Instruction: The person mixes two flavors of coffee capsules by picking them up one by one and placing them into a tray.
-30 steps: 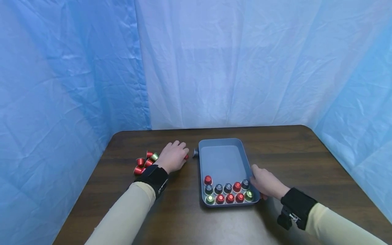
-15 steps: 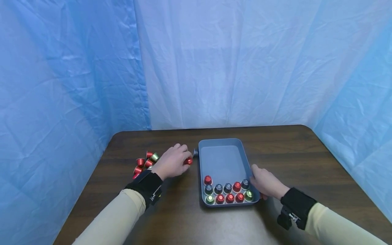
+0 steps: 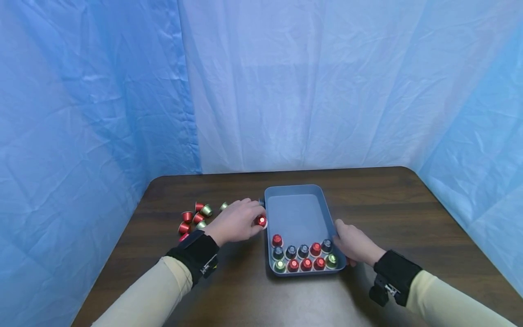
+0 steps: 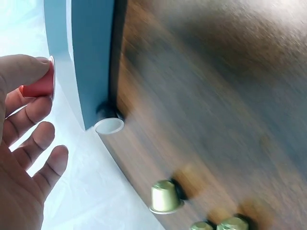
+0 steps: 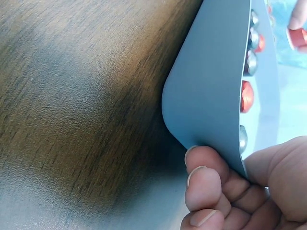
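Note:
My left hand (image 3: 238,221) pinches a red coffee capsule (image 3: 260,220) between thumb and fingers, just at the left wall of a blue-grey tray (image 3: 300,211). In the left wrist view that capsule (image 4: 40,85) is held on its side, its rim towards the tray wall (image 4: 91,57). On the tray's right side, near the front corner, my right hand (image 3: 356,241) grips the wall, thumb inside and fingers outside. Red, green and dark capsules stand in two rows at the tray's front. A single red capsule (image 3: 277,240) begins a third row on the left.
Several loose red and green capsules (image 3: 187,216) lie on the wooden table (image 3: 392,204), left of my left hand. Apart from them lies a green capsule (image 3: 223,206). A dark capsule (image 4: 109,123) rests against the tray's outer left wall. Blue sheets (image 3: 261,91) hang around the table.
My left hand has moved right and slightly nearer me, bringing the red capsule from the table to the tray's left edge. My right hand and the tray have stayed put.

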Demonstrator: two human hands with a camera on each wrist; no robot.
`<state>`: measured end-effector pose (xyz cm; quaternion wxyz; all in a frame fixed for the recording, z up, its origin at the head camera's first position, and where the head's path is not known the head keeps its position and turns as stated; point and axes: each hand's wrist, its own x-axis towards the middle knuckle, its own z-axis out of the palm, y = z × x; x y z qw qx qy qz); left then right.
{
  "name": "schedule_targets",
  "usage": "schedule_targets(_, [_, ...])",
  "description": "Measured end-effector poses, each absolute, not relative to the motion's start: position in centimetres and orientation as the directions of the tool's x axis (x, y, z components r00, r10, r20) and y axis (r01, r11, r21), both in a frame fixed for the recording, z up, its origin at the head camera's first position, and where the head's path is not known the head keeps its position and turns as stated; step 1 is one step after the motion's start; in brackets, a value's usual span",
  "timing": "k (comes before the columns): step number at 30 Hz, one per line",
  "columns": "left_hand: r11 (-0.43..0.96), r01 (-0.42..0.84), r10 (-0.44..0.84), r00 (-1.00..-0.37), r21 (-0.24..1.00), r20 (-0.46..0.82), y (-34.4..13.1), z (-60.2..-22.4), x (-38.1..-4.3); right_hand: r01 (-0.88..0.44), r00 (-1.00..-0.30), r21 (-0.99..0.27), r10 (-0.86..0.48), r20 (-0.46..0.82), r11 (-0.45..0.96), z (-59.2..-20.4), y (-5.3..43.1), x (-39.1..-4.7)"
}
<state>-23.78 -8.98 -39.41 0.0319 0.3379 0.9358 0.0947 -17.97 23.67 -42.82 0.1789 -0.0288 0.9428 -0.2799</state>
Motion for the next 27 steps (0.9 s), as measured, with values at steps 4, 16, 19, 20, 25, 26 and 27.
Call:
schedule_targets(4, [0.736,0.647,0.659,-0.752,0.197,0.006,-8.2,-39.0,-23.6,0.04,-0.936,-0.535,-0.155,-0.315,0.844,-43.0,23.7,-18.0])
schedule_targets(16, [0.677,0.715,0.723,-0.69,0.175,0.025,-5.0,-39.0,-23.3,0.054,-0.936,-0.534,-0.144,-0.321,0.844,-43.2,23.8,-18.1])
schedule_targets(19, [0.661,0.732,0.74,-0.673,0.165,0.02,-4.2,-39.0,-23.3,0.055,-0.937,-0.538,-0.143,-0.319,0.841,-43.2,23.8,-18.1])
schedule_targets(20, [0.657,0.737,0.744,-0.667,0.16,0.018,-4.0,-39.1,-23.3,0.053,-0.937,-0.54,-0.144,-0.318,0.84,-43.2,23.8,-18.1])
schedule_targets(25, [0.645,0.75,0.759,-0.651,0.144,-0.011,-2.9,-39.7,-23.3,0.053,-0.937,-0.546,-0.147,-0.315,0.836,-43.3,23.8,-18.2])
schedule_targets(26, [0.642,0.754,0.763,-0.646,0.137,-0.017,-2.8,-39.8,-23.2,0.052,-0.937,-0.547,-0.148,-0.315,0.835,-43.3,23.8,-18.2])
schedule_targets(27, [0.64,0.758,0.765,-0.643,0.126,-0.021,-2.7,-40.0,-23.2,0.054,-0.937,-0.547,-0.146,-0.316,0.836,-43.3,23.8,-18.2])
